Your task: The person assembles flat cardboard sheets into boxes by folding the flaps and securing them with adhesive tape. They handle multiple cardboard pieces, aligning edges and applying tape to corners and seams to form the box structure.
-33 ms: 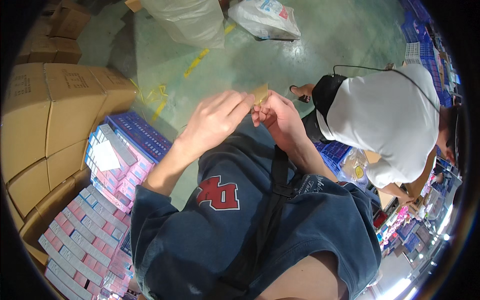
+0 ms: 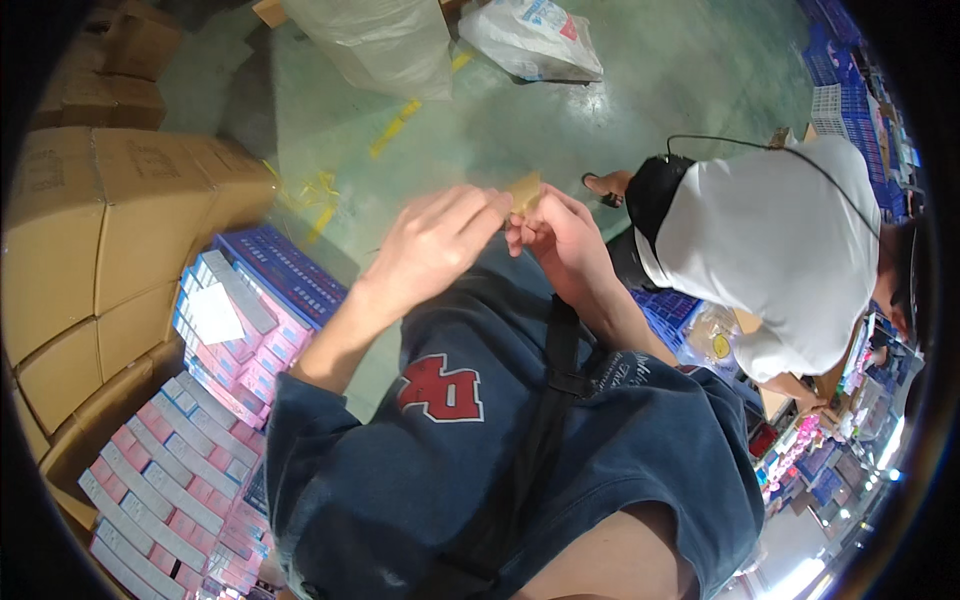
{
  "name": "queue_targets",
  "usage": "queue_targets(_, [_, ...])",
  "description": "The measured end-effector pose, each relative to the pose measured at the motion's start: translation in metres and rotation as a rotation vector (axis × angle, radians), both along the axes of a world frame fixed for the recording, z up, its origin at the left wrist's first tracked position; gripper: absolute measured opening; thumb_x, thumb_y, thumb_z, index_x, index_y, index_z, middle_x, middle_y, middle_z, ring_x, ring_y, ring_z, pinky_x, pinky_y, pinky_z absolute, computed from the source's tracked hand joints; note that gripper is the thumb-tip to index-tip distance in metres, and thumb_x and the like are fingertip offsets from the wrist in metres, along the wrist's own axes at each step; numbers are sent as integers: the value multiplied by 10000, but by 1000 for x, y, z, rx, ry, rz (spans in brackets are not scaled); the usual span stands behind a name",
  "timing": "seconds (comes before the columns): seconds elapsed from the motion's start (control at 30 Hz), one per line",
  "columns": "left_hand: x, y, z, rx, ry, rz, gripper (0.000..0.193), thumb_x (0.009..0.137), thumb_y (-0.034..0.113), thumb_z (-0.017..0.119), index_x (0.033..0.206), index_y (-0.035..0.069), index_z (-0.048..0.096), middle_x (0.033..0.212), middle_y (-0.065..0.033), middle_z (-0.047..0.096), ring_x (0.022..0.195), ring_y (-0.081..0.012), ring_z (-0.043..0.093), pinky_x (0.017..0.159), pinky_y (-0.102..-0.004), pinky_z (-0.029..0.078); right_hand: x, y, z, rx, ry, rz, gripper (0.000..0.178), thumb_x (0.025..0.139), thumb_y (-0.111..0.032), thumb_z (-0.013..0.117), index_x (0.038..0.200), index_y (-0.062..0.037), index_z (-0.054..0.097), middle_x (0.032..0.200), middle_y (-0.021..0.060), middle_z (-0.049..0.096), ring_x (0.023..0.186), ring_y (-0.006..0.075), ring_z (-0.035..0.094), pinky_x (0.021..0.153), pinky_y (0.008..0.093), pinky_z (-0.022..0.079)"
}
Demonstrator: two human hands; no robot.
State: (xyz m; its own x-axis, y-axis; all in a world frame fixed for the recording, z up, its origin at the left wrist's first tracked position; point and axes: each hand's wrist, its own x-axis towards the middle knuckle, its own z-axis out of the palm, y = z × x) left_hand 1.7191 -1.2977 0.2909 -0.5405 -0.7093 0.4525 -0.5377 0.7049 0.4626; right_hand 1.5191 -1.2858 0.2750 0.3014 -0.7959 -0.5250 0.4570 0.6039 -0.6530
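In front of my torso, a small tan, slightly see-through piece [image 2: 524,190] that looks like packing tape is stretched between my two hands. My left hand [image 2: 440,235] pinches its left side with the fingertips. On the other side my right hand [image 2: 560,228] has its fingers curled and the thumb pressed against the piece. The fingers hide part of it, and its exact kind is hard to make out. Both hands are raised above the floor, close together, with the fingertips almost meeting.
Stacked cardboard boxes [image 2: 150,220] stand at the left, beside a blue crate [image 2: 280,270] and many pink and grey small boxes [image 2: 180,470]. A person in a white shirt [image 2: 770,240] bends over goods at the right. Plastic sacks [image 2: 535,40] sit on the green floor [image 2: 510,130] ahead.
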Motion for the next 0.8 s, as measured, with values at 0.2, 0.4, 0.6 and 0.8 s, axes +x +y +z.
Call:
queue_targets(0.2, [13, -6, -2, -41, 44, 72, 397, 684, -42, 673, 1079, -6, 676, 996, -100, 675, 879, -269, 701, 701, -356, 587, 7, -2, 7, -128, 103, -83, 118, 940, -85, 534, 982, -6, 611, 886, 109, 662, 818, 225, 694, 786, 357, 585])
queue_targets(0.4, [18, -7, -4, -59, 31, 89, 437, 661, -41, 678, 1095, 6, 686, 1007, -108, 682, 901, -277, 705, 728, -360, 593, 1, -12, 15, -12, -21, 36, 241, 966, -173, 556, 1077, 35, 606, 997, 179, 707, 898, 274, 722, 823, 396, 597])
queue_targets(0.6, [15, -12, -2, -96, 35, 76, 434, 646, -28, 684, 1078, 5, 691, 992, -109, 677, 892, -278, 700, 735, -372, 590, 7, -17, 19, -27, 51, 83, 207, 982, -173, 601, 1061, 15, 630, 1001, 164, 710, 848, 239, 722, 798, 358, 597])
queue_targets(0.8, [22, -17, 7, 84, 151, 59, 318, 764, 4, 739, 1079, 5, 694, 990, -116, 680, 893, -293, 697, 749, -353, 584, 10, -20, 15, -144, 13, 91, 177, 1009, -143, 624, 1100, 6, 656, 983, 114, 715, 837, 185, 703, 790, 309, 574])
